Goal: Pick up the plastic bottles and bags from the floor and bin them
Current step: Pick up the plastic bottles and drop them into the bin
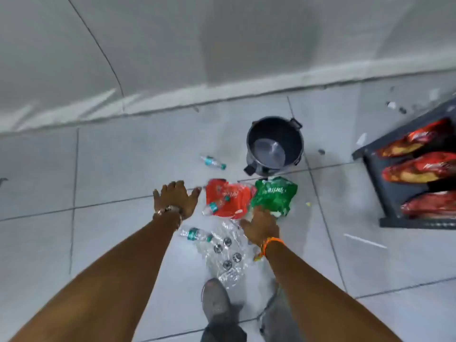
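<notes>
On the tiled floor lie a red plastic bag (pixel 228 195), a green plastic bag (pixel 275 196) and a clear plastic bag with round marks (pixel 227 253). One small bottle (pixel 214 206) rests on the red bag, another (pixel 195 234) lies beside the clear bag, and a third (pixel 212 162) lies farther off to the left of the open black bin (pixel 275 130). My left hand (pixel 176 198) hovers spread and open to the left of the red bag. My right hand (pixel 261 227) reaches down at the near edge of the green bag, fingers apart, holding nothing that I can see.
A dark rack (pixel 385 191) with red snack packets stands at the right. The wall's skirting (pixel 222 95) runs behind the bin. My grey shoes (pixel 214 302) stand just below the clear bag. Small scraps dot the floor near the rack.
</notes>
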Tool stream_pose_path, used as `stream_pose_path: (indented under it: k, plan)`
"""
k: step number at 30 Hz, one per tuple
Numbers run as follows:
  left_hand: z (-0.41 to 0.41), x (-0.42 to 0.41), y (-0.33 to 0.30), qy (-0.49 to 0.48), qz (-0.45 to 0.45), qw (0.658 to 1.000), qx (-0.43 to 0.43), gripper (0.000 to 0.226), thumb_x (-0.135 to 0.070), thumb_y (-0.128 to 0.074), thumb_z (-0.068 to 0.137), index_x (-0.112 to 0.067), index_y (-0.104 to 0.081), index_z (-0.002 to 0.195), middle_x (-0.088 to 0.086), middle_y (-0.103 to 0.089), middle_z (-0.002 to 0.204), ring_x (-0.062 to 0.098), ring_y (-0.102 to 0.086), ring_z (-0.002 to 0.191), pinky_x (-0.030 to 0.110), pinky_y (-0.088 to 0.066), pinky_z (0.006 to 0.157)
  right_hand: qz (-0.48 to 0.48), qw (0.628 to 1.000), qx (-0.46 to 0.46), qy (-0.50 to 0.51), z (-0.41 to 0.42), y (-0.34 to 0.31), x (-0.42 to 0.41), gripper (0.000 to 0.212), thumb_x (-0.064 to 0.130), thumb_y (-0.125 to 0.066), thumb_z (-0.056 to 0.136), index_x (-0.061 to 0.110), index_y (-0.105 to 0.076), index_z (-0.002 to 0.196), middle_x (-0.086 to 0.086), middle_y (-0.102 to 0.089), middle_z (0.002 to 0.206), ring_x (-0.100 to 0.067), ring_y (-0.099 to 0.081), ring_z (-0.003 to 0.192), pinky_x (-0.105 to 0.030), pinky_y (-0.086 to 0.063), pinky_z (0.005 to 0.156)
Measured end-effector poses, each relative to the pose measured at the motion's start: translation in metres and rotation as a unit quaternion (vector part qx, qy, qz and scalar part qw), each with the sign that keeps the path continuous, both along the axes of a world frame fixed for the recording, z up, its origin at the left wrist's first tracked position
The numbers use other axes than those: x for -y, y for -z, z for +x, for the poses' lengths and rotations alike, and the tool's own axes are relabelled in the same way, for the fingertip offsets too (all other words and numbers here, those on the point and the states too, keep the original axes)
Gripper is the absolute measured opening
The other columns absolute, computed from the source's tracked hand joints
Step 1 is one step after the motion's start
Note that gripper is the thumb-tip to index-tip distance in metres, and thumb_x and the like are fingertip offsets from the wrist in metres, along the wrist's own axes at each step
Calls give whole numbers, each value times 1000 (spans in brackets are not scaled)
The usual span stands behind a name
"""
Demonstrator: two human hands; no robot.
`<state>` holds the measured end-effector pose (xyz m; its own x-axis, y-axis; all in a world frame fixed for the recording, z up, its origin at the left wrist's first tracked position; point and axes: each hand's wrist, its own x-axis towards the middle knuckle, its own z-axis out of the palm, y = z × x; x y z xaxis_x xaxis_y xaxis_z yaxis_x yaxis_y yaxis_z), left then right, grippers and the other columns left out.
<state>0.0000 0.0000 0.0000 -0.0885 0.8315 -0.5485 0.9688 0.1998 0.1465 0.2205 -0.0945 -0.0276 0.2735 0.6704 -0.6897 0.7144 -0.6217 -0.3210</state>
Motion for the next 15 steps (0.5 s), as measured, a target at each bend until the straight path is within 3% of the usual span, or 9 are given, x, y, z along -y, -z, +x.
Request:
stream_pose_path:
  k: [3, 5, 8, 11, 15]
  plan:
    - [-14, 33, 123, 92, -106, 989, -38, 78, -67, -47, 88, -20, -40, 150, 7, -41, 158, 30, -33, 146, 54, -14, 121, -119, 989, -55, -61, -10, 116, 22, 86, 61, -62, 69, 8, -50, 136, -17, -52, 141, -35, -49, 131, -39, -43, 107]
    - [-29, 60, 192, 161, -144, 975, -57, 80, -65, -56, 84, -24, -37, 150, 5, -38, 159, 29, -31, 148, 54, -15, 122, -147, 980, -74, -108, -19, 175, 30, 70, 47, -70, 76, 9, -52, 133, -15, -53, 138, -33, -49, 131, -36, -43, 106]
    - [-43, 74, 270, 228, -146, 959, -85, 87, -52, -63, 85, -22, -23, 156, 7, -24, 166, 30, -20, 153, 50, -11, 124, 13, 972, -40, -233, -44, 244, 5, 52, 23, -69, 77, 13, -55, 126, -11, -55, 132, -32, -49, 127, -41, -44, 105]
    - [-54, 81, 332, 262, -128, 952, -93, 87, -28, -65, 85, -19, -18, 157, 8, -22, 166, 31, -18, 153, 47, -11, 126, 161, 927, 21, -339, -74, 292, -41, 61, 6, -69, 67, 12, -57, 127, -11, -60, 130, -34, -54, 124, -47, -43, 107]
    - [-79, 90, 389, 279, -60, 957, -54, 82, -6, -71, 69, -21, -46, 146, 9, -52, 148, 34, -51, 134, 46, -38, 116, 197, 861, 102, -458, -98, 318, -82, 54, 9, -63, 81, 12, -50, 133, -9, -52, 137, -32, -47, 129, -48, -34, 110]
